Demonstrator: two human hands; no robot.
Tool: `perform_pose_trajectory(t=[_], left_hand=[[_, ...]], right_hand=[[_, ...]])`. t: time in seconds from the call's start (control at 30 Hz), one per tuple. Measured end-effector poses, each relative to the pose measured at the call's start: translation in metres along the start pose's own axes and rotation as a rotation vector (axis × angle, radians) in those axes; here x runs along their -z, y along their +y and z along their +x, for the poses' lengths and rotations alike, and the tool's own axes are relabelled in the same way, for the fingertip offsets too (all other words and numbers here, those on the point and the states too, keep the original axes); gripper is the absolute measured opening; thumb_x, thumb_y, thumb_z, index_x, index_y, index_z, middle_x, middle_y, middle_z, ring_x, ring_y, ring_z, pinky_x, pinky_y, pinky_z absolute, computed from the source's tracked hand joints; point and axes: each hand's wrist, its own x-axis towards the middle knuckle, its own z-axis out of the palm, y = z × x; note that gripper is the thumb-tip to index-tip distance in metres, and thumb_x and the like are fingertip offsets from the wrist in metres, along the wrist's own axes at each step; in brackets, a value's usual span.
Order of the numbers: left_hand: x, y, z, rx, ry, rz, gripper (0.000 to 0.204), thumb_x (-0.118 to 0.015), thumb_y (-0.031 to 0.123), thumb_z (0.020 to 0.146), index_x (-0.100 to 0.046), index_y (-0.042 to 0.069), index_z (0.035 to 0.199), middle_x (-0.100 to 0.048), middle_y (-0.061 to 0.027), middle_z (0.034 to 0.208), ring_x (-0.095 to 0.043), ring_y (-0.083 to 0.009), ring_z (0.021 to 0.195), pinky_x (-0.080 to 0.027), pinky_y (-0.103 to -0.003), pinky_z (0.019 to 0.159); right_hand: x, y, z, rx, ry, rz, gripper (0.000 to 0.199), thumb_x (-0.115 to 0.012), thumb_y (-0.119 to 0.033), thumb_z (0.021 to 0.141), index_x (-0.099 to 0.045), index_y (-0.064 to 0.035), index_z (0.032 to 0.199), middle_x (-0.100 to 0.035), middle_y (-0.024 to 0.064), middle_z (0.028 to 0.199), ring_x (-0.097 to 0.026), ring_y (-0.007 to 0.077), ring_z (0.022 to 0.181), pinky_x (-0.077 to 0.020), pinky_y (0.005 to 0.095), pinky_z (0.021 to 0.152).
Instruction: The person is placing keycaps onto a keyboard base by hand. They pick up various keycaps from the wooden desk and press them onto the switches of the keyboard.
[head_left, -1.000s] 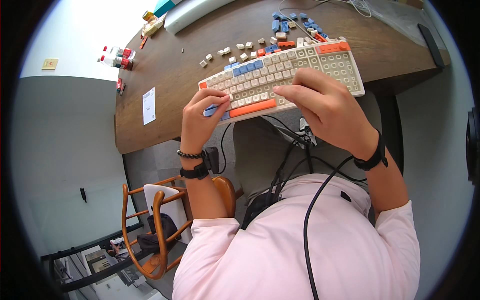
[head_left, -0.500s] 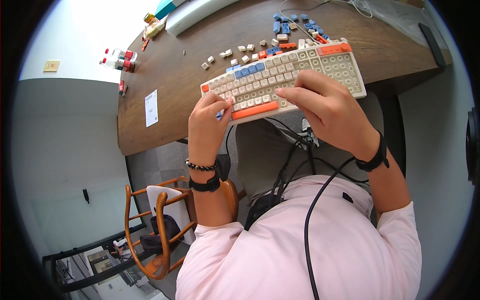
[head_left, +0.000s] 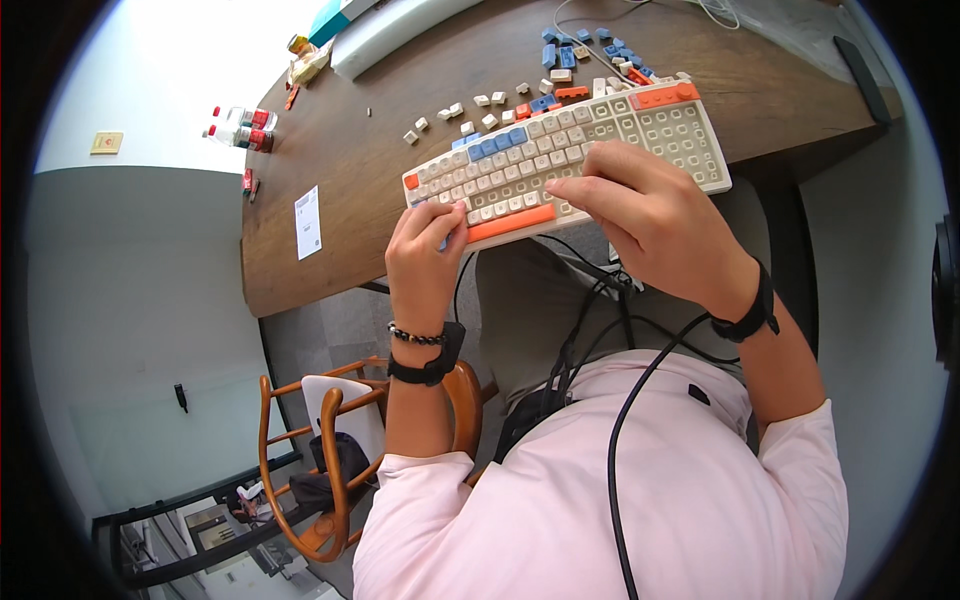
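Note:
A cream keyboard (head_left: 620, 125) lies tilted across the near table edge, partly filled with cream, blue and orange keycaps. Bare switch sockets show on its right part and in a lower row. My left hand (head_left: 425, 250) is curled over the keyboard's lower left corner, fingertips closed on its edge and keys. Above the middle rows, my right hand (head_left: 650, 220) has thumb and forefinger pinched on a small cream keycap (head_left: 551, 184), mostly hidden by the fingertips. A long orange spacebar (head_left: 512, 224) sits between the hands.
Loose cream keycaps (head_left: 456, 109) and blue keycaps (head_left: 567, 56) are scattered behind the keyboard on the brown table (head_left: 345, 170). A white card (head_left: 308, 222) and bottles (head_left: 250, 128) are at left. A wooden chair (head_left: 335, 460) stands below left; black cables (head_left: 630, 430) cross my lap.
My left hand has shifted slightly right along the keyboard's corner. My right hand stays nearly in place, its fingertips slightly further left. The view has turned a little.

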Motion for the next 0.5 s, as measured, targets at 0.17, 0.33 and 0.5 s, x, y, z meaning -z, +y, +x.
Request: perform_pose_trajectory(t=[0.17,0.33,0.5], left_hand=[[0.006,0.003,0.000,-0.017,-0.006,0.000,0.011,-0.089,0.002,0.101,-0.089,-0.001,0.111,-0.080,-0.0076,0.105,-0.077,-0.0299,0.099,-0.064,-0.042,0.090],[0.016,0.010,0.007,-0.001,-0.120,-0.004,0.013,-0.086,0.002,0.103,-0.089,-0.004,0.115,-0.080,-0.0094,0.112,-0.077,-0.0310,0.105,-0.064,-0.043,0.095],[0.020,0.008,0.006,-0.005,-0.171,-0.010,0.016,-0.084,0.005,0.105,-0.089,-0.004,0.118,-0.079,-0.0112,0.114,-0.075,-0.0331,0.108,-0.063,-0.044,0.098]], right_hand=[[0.000,0.000,0.000,0.007,0.004,-0.003,0.032,-0.076,0.005,0.095,-0.083,0.0022,0.126,-0.074,0.0154,0.112,-0.077,0.0351,0.105,-0.0643,0.0466,0.092],[0.000,0.000,0.000,0.008,0.009,-0.007,0.031,-0.076,0.005,0.095,-0.083,0.0022,0.125,-0.074,0.0150,0.112,-0.077,0.0350,0.104,-0.0643,0.0464,0.092],[-0.002,0.000,0.000,0.013,0.012,0.001,0.030,-0.076,0.005,0.095,-0.083,0.0020,0.124,-0.074,0.0146,0.111,-0.077,0.0350,0.104,-0.0642,0.0463,0.092]])
